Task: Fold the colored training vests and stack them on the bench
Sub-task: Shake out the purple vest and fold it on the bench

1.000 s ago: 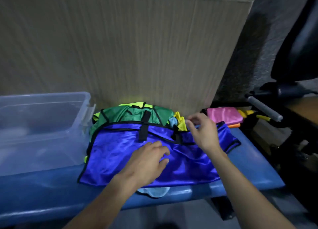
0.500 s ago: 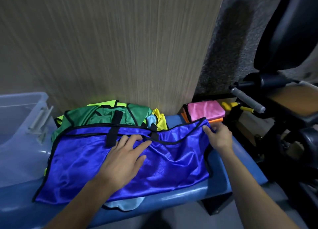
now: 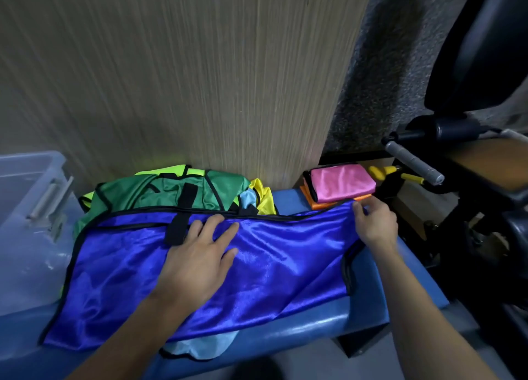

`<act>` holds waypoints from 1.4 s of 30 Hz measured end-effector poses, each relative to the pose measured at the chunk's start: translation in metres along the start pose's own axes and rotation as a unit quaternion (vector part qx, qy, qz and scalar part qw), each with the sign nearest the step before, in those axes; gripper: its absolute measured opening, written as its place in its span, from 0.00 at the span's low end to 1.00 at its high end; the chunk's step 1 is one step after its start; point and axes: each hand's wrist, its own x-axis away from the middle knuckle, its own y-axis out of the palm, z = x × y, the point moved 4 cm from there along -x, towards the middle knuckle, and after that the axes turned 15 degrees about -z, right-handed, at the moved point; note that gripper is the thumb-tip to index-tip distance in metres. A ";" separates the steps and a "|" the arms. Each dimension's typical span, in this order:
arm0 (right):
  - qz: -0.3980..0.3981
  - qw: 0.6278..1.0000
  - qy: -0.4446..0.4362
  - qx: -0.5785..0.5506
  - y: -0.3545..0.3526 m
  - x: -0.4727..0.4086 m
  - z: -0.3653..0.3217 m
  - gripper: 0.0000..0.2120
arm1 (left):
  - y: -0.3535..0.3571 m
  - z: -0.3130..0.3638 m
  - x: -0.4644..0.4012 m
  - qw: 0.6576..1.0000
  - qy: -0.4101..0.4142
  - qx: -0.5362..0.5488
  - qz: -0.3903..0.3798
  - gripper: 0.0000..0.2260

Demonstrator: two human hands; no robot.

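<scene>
Royal-blue satin training vest with black trim point(image 3: 271, 268) lies spread across the blue padded bench point(image 3: 380, 302), draped over a heap of green, yellow and pale-blue vests point(image 3: 183, 189). The left hand point(image 3: 197, 262) presses flat on its middle with fingers straight, probably to anchor the slippery cloth, while the right hand point(image 3: 375, 222) pinches the far right corner, drawing it taut. A folded pink vest on an orange one point(image 3: 341, 187) sits just beyond that corner. Bare bench shows only at the right end; a clear plastic bin point(image 3: 31, 222) crowds the left.
</scene>
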 end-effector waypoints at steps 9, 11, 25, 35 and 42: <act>-0.104 0.992 0.036 0.060 0.006 -0.009 -0.003 0.15 | -0.001 0.000 -0.001 1.000 0.005 0.008 0.007 0.23; -0.134 0.989 0.057 0.026 0.006 -0.011 -0.002 0.27 | -0.003 0.001 -0.001 1.000 0.007 0.011 0.011 0.23; -0.089 0.953 -0.088 -0.275 -0.021 0.007 -0.013 0.05 | -0.003 0.000 0.002 1.000 0.008 0.015 0.016 0.22; -0.121 0.896 -0.278 -0.325 -0.050 0.057 -0.048 0.24 | -0.031 0.015 0.009 0.983 0.081 0.136 0.096 0.14; -0.153 0.871 -0.364 -0.294 -0.059 0.091 -0.072 0.18 | -0.103 0.084 -0.035 0.896 0.238 0.362 0.100 0.09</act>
